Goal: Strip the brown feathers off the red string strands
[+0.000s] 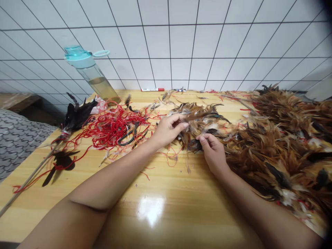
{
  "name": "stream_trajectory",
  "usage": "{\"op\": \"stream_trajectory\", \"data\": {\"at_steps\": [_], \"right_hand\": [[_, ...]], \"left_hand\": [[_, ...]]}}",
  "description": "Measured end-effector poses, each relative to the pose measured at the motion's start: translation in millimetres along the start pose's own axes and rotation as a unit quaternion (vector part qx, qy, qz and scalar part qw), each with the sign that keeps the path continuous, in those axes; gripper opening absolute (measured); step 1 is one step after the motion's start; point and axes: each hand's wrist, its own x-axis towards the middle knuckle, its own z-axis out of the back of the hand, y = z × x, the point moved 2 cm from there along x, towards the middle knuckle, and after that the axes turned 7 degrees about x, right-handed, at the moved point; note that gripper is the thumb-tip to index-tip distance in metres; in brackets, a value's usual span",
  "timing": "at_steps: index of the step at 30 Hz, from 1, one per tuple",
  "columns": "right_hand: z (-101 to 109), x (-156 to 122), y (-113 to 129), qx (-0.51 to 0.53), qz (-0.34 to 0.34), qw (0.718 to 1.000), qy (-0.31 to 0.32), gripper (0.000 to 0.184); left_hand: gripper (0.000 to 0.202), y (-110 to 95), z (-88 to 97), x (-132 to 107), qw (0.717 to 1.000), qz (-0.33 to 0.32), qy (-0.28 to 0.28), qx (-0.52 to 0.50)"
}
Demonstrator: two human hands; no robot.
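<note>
Feather pile between left hand, grip unclear, and right hand, pinching its edge.

Small, tousled heap of brown-black feathers on the wooden table

Heaped brown feathers and tangled red string on a wooden table suggest a craft workshop.

Brown-black feathers, red thread, white dark-gridded tiles
</note>
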Motion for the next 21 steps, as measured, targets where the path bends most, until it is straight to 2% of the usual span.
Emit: {"op": "stream_trajectory", "data": {"at_steps": [3,6,10,15,21], "right_hand": [[0.4,0.1,0.2,-0.01,0.008,1.0,-0.004,0.022],[0.1,-0.2,-0.1,-0.031,0.022,0.999,0.002,0.022],[-0.9,-0.7,-0.9,-0.038,0.033,0.999,0.017,0.019],[-1.9,0.2,-3.1,-0.052,0.05,0.997,0.036,0.019],[-2.3,1.8,-5.7,-0.04,0.041,0.996,0.065,0.019]], "left_hand": [[0.025,-5.0,-8.7,-3.9,0.986,0.089,0.077,-0.118],[0.027,-8.8,-16.2,-7.9,0.974,0.116,0.118,-0.151],[0.021,-8.4,-20.0,-10.1,0.984,0.105,0.112,-0.086],[0.015,-11.5,-19.2,-11.4,0.995,0.047,0.084,0.032],[0.012,-14.6,-22.4,-15.4,0.995,0.023,0.071,0.066]]}}
